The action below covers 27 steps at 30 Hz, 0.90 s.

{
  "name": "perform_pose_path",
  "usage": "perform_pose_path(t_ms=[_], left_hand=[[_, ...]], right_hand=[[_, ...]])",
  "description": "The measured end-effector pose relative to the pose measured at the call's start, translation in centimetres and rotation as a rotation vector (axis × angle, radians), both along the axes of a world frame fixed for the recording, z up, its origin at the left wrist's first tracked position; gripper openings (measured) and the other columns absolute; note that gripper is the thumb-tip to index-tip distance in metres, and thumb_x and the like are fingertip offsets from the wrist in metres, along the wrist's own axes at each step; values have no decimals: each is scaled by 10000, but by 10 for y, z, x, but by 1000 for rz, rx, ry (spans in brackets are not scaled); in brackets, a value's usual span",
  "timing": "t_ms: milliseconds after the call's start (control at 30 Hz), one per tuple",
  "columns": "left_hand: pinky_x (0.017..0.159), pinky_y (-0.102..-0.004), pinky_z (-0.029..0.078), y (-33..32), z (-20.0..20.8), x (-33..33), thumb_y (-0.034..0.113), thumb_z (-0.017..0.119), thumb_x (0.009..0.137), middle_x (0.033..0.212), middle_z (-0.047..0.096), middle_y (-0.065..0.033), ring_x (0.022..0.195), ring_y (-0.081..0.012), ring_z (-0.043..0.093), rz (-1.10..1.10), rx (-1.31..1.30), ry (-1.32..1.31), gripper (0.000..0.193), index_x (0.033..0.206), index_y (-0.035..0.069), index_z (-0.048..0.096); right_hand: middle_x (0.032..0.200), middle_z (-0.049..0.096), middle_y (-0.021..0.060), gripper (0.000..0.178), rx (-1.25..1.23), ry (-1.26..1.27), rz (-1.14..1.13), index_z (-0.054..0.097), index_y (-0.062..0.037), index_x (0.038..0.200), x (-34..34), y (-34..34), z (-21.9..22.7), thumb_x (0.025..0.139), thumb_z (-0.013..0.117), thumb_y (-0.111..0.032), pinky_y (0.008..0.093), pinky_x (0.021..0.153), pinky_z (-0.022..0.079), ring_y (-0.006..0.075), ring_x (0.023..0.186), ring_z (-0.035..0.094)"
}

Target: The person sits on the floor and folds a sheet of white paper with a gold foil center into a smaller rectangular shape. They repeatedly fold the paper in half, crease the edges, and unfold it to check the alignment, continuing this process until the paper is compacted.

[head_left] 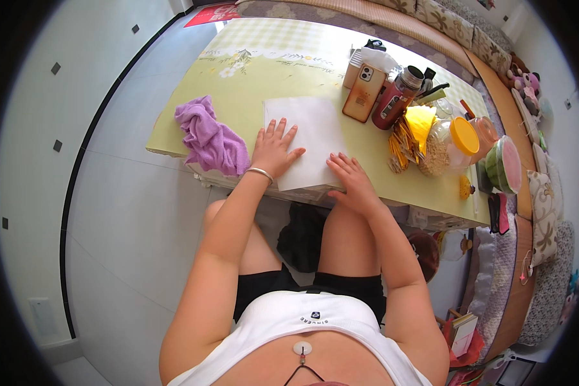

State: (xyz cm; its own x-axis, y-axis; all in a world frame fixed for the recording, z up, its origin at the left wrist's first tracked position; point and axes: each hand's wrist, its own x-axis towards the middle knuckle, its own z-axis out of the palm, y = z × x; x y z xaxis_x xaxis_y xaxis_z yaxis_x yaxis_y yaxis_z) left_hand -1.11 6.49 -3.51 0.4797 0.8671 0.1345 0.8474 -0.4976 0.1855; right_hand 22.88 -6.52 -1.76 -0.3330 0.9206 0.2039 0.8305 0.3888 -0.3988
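Lg table (251, 90) w/ green top. White paper (315, 135) flat on it, nr edge. Purple towel (209, 135) crumpled just L of paper. L hand (275, 153) palm-down on paper, fingers spread, released; R hand (355, 183) at paper's R edge, fingers extended, released. Phone (365, 93) tilted, far R.

Towel (207, 132), purple, crumpled, toward left end of table (239, 96). Smartphone (364, 93), gold-backed, propped up. Bottle (392, 101), dark red, beside smartphone. Jar (455, 154), clear, yellow-lidded, containing pale grains (435, 156). Cushion (542, 215), cream, brown-patterned, far right.
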Motion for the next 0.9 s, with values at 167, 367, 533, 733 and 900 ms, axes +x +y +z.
perform_pose_path(t_ms=[167,367,533,733,900], left_hand=[[1215,-509,172,6,0,-20,477,608,951,1485,496,-158,1467,-315,338,-89,-12,-476,566,1377,104,589],[1232,-450,162,-3,12,-63,366,793,820,1449,556,-115,1467,-277,356,-378,-681,-830,643,1348,52,606],[1227,-472,159,-10,25,-71,466,890,608,1558,424,-127,1488,-310,301,-563,-325,-375,1035,1469,65,478],[1158,-435,305,-15,18,-65,328,849,709,1439,541,-144,1408,-315,414,-507,-248,-460,637,1259,71,660],[954,-371,480,-8,6,-50,125,740,835,1013,739,-138,1090,-287,632,-193,-289,-794,120,913,36,762]], right_hand=[[1452,549,86,531,32,129,-6,636,-117,1306,4,6,-8,808,785,-227,489,1188,293,306,1424,408],[1334,639,90,424,81,134,-27,688,-110,1225,-4,5,5,813,766,-172,474,1119,390,318,1310,526],[1162,715,83,202,238,200,-74,746,-79,1014,-14,8,0,819,746,-129,406,946,510,280,1110,630],[1066,725,89,155,89,368,-206,744,-69,986,-18,13,-1,835,741,-106,364,880,529,267,992,654],[1154,677,97,305,79,509,-150,703,-66,1134,-3,30,-2,832,748,-74,350,848,523,264,1005,644]])
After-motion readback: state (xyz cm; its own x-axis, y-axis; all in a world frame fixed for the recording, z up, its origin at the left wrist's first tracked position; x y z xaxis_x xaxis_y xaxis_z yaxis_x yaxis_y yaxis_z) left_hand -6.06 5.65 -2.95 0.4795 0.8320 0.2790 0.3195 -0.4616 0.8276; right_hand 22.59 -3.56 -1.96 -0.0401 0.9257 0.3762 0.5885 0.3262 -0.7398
